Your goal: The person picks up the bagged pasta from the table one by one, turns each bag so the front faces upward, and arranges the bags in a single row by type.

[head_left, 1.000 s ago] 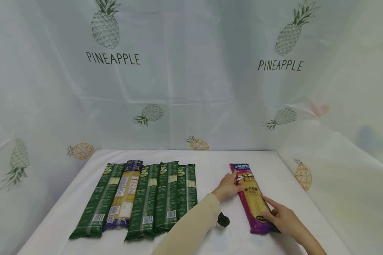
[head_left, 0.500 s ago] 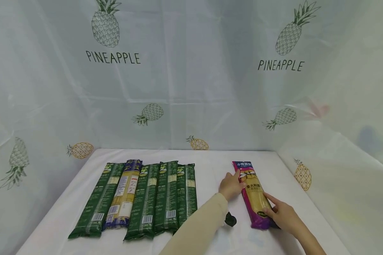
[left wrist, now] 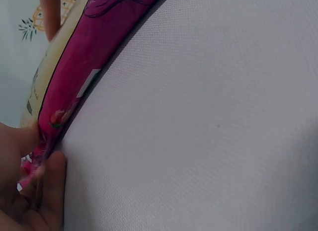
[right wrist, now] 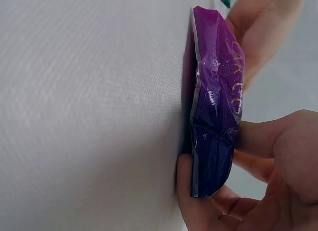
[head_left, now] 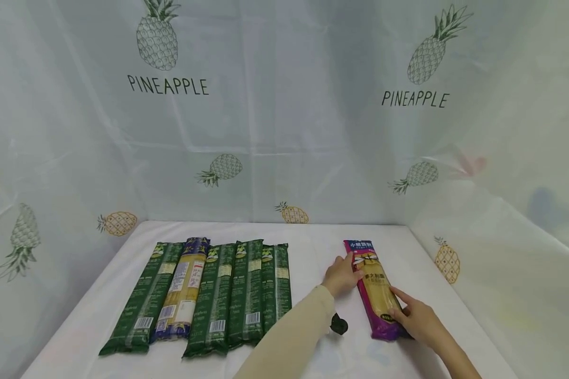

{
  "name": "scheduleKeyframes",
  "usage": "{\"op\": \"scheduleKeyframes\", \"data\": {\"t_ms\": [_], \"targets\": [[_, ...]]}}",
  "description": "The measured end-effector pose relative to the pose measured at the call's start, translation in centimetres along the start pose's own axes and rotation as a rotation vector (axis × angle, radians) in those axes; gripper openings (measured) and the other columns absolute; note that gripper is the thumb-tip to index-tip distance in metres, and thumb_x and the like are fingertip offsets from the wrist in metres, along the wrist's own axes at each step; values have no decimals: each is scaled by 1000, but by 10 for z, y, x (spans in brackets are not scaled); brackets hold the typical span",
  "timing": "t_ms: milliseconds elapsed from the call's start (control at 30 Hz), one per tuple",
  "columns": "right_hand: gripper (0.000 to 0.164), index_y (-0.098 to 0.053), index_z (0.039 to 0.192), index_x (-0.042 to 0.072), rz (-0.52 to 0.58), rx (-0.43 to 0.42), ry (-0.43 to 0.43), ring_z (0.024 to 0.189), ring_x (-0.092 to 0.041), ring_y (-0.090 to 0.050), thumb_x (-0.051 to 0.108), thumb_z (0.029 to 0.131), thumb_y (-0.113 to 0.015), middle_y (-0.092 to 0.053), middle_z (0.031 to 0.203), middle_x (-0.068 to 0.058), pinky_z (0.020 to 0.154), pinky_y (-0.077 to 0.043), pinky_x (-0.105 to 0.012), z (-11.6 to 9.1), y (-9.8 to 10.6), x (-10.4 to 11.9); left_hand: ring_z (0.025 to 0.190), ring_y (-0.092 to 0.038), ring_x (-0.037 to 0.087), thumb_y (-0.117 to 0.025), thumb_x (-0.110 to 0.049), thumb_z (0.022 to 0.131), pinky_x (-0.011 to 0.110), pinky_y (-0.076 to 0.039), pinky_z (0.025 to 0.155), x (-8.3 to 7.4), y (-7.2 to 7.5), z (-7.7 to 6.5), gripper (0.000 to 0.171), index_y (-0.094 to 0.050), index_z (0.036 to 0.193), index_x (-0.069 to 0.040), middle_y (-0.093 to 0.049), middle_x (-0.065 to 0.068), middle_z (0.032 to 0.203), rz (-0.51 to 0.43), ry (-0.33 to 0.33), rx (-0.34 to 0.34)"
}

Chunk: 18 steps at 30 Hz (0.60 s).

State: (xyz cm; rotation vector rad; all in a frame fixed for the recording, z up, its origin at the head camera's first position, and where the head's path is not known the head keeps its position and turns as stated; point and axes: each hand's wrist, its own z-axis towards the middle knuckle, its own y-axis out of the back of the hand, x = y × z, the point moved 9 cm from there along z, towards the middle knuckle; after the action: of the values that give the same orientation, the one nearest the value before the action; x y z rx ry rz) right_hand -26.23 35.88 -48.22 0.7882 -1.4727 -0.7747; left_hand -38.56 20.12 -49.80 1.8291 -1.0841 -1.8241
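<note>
A magenta and purple pack of spaghetti point(head_left: 378, 295) lies tilted on the right part of the white table, its yellow pasta showing through a window. My left hand point(head_left: 340, 275) pinches the pack's upper left edge. In the left wrist view, the thumb is on top and the fingers point(left wrist: 53, 186) go to the underside of that edge. At the lower right, my right hand point(head_left: 419, 320) grips the pack's near end. The right wrist view shows the thumb against the purple wrapper point(right wrist: 218, 77) and a finger tucked beneath it.
Several green spaghetti packs point(head_left: 213, 300) lie side by side on the left of the table point(head_left: 313, 242), with one blue and yellow pack point(head_left: 184, 289) among them. A small dark object point(head_left: 339, 324) shows beside the left sleeve point(head_left: 294, 331). Pineapple-print sheeting surrounds the table.
Both hands keep hold of the spaghetti pack. It has shifted slightly away from me and a little to the right, mostly in the first half second. The other packs stay put.
</note>
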Motion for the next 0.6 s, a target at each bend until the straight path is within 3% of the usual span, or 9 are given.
{"op": "scheduleKeyframes", "data": {"t_ms": [233, 333, 400, 500, 567, 600], "targets": [[64, -47, 155, -5, -85, -27, -7, 63, -18, -48, 26, 103, -69, -56, 73, -2, 56, -40, -33, -2, 1, 3, 125, -61, 28, -67, -42, 103, 39, -47, 112, 5, 0, 6, 74, -38, 167, -19, -54, 13, 151, -4, -38, 55], [61, -52, 151, -6, -153, -50, 2, 71, -21, -53, 26, 103, -70, -61, 88, -11, 59, -46, -38, -5, 3, 6, 109, -61, 20, -66, -38, 103, 34, -47, 107, 6, 1, 7, 76, -35, 168, -16, -56, 12, 145, -5, -61, 106], [59, -55, 148, -7, -187, -77, 20, 77, -23, -55, 25, 102, -71, -62, 98, -19, 62, -49, -41, -7, 6, 11, 93, -60, 18, -65, -32, 103, 32, -46, 103, 6, 3, 6, 77, -31, 169, -12, -66, 13, 131, -40, -87, 142], [55, -58, 146, -5, -187, -112, 35, 79, -23, -54, 23, 101, -73, -63, 110, -24, 63, -49, -40, -11, 8, 22, 79, -58, 16, -64, -23, 105, 33, -48, 98, 5, 7, 2, 76, -26, 168, -4, -71, 11, 103, -183, -122, 226], [53, -61, 145, -2, -174, -138, 51, 81, -23, -56, 22, 100, -74, -65, 114, -23, 63, -48, -38, -14, 9, 31, 80, -62, 15, -62, -17, 107, 33, -51, 98, 7, 10, -1, 76, -20, 168, 0, -72, 12, 95, -306, -127, 316], [53, -63, 145, 1, -172, -151, 56, 83, -25, -57, 23, 99, -75, -65, 116, -23, 63, -49, -39, -15, 9, 36, 86, -64, 16, -61, -16, 108, 34, -52, 100, 8, 11, -4, 77, -17, 169, 0, -72, 11, 101, -363, -121, 370]]}}
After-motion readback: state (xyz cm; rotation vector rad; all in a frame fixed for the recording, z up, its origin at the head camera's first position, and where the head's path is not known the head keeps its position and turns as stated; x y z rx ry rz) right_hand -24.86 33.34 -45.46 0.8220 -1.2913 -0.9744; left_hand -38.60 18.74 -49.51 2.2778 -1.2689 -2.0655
